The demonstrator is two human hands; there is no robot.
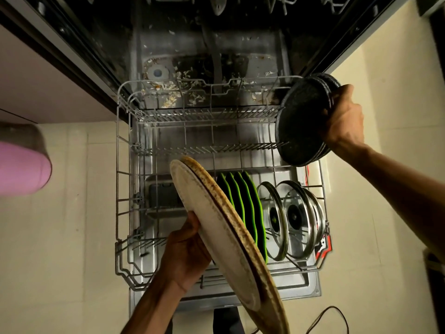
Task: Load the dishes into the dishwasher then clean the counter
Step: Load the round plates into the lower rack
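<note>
The dishwasher's lower rack [125, 131] is pulled out over the open door. My left hand [185, 251] grips two large beige plates [216, 227], held on edge over the rack's front left. My right hand [344, 116] holds a stack of dark speckled plates [301, 124] on edge at the rack's back right corner. Several green-rimmed dark plates [243, 201] stand upright in the front row of the rack. Beside them on the right stand glass lids with steel rims [291, 218].
Food scraps litter the dishwasher tub floor [183, 92]. The upper rack [216, 1] shows at the top edge. A pink object [21, 167] sits at the far left. A black cable [330, 317] lies on the beige tiled floor [72, 237] near the door's front.
</note>
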